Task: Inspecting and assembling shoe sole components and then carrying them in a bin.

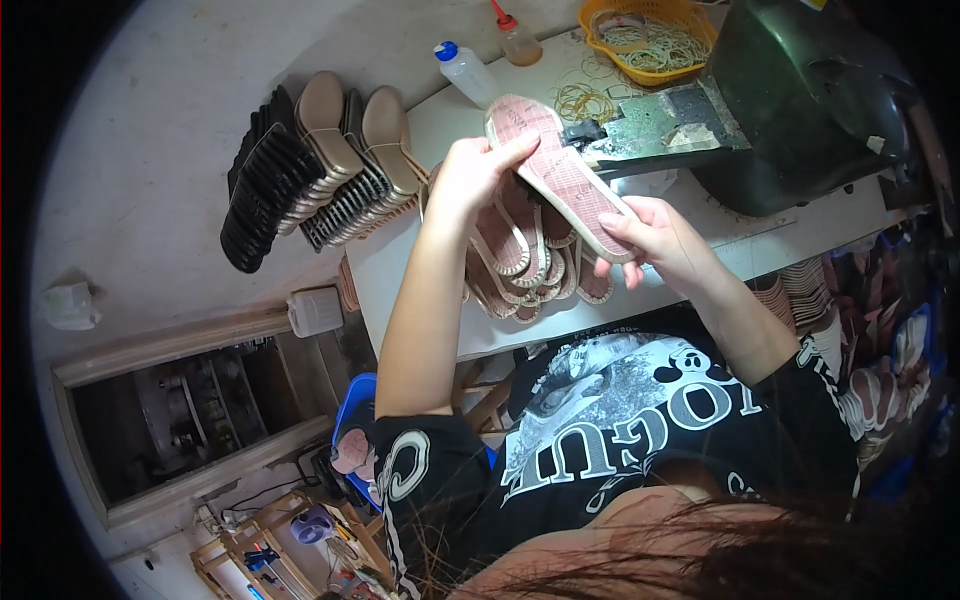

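Gripping pink sole, both hands, yellow basket of rubber bands

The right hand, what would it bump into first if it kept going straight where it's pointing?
The pink shoe sole: the right hand is already gripping its near end. What it would meet past that is hard to tell, since depth is unclear here.

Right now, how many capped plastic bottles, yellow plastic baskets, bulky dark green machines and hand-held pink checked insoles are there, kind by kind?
Capped plastic bottles: 2 (blue-capped bottle, red-capped bottle)
Yellow plastic basket: 1
Bulky dark green machine: 1
Pink checked insole, held by left hand and right hand: 1
Total: 5
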Demonstrator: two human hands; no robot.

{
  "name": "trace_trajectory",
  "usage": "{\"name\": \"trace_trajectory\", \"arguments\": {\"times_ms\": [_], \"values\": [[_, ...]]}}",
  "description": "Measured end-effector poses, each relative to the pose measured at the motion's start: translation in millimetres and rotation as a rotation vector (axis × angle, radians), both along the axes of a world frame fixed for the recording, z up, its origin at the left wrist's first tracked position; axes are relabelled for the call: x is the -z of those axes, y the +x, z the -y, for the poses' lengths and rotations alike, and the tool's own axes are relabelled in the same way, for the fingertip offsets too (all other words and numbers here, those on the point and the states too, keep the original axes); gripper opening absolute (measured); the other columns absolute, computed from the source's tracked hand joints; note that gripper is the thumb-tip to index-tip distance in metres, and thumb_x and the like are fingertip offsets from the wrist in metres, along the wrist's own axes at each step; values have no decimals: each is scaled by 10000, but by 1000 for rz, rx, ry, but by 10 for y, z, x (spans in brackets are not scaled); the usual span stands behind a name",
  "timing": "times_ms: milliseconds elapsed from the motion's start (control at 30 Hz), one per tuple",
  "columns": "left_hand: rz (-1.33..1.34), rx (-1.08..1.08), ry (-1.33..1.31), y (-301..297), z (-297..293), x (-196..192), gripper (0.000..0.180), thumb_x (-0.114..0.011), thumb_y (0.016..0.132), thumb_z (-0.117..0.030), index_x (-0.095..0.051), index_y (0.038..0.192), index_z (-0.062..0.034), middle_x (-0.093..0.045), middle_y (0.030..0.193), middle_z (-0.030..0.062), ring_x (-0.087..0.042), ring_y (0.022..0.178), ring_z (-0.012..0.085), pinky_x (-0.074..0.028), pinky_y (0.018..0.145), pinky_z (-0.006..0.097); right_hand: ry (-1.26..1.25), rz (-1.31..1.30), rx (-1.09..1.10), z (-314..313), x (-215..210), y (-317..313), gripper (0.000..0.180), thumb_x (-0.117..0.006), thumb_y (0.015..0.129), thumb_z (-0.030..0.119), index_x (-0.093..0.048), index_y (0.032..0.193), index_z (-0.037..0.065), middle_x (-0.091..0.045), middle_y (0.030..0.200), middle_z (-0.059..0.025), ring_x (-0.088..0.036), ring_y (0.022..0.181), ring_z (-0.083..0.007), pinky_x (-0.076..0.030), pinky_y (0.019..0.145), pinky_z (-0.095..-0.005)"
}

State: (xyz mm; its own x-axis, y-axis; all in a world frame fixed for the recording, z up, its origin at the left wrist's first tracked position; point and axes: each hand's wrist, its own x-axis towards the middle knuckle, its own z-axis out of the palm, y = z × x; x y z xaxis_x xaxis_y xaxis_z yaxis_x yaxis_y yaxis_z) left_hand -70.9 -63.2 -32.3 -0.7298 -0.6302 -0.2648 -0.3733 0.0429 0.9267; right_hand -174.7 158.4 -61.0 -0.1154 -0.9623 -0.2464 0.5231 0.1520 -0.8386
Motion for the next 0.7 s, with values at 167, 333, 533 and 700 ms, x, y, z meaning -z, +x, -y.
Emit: {"name": "trace_trajectory", "arguments": {"times_ms": [167, 333, 533, 700], "values": [[-71, -25, 13, 285, -129, -237, 388, -614, 901, -413, -593, 734, -63, -535, 578, -28, -470, 471, 55, -352, 419, 212, 47, -56, -140, 77, -196, 318, 253, -543, 956, 277, -583, 982, 29, -620, 717, -23, -549, 517, -66, -426, 448, -180], [-453, -420, 11, 1204, 48, 464, 485, -426, 975, -489, -539, 851, -34, -583, 714, 31, -535, 615, 101, -435, 537, 239, -64, -106, -127, 196, -136, 715, 302, -603, 921, 280, -574, 1062, 15, -622, 748, -8, -554, 576, -56, -463, 510, -202], [-80, -705, -95, 1660, -84, 1303, 741, -497, 930, -520, -347, 1346, 75, -420, 1362, 222, -395, 1279, 295, -336, 1040, 389, 80, -1631, -17, 562, 169, 907, 594, -658, 820, 359, -472, 1242, -14, -632, 965, -197, -616, 804, -372, -506, 691, -422], [36, -525, -382, 1639, -306, 1680, 867, -509, 862, -618, -290, 1425, 4, -352, 1422, 252, -277, 1350, 395, -205, 1111, 460, 22, -1687, 84, 562, 249, 1020, 668, -583, 869, 426, -442, 1296, -68, -435, 1317, -285, -506, 1124, -393, -423, 939, -422]]}}
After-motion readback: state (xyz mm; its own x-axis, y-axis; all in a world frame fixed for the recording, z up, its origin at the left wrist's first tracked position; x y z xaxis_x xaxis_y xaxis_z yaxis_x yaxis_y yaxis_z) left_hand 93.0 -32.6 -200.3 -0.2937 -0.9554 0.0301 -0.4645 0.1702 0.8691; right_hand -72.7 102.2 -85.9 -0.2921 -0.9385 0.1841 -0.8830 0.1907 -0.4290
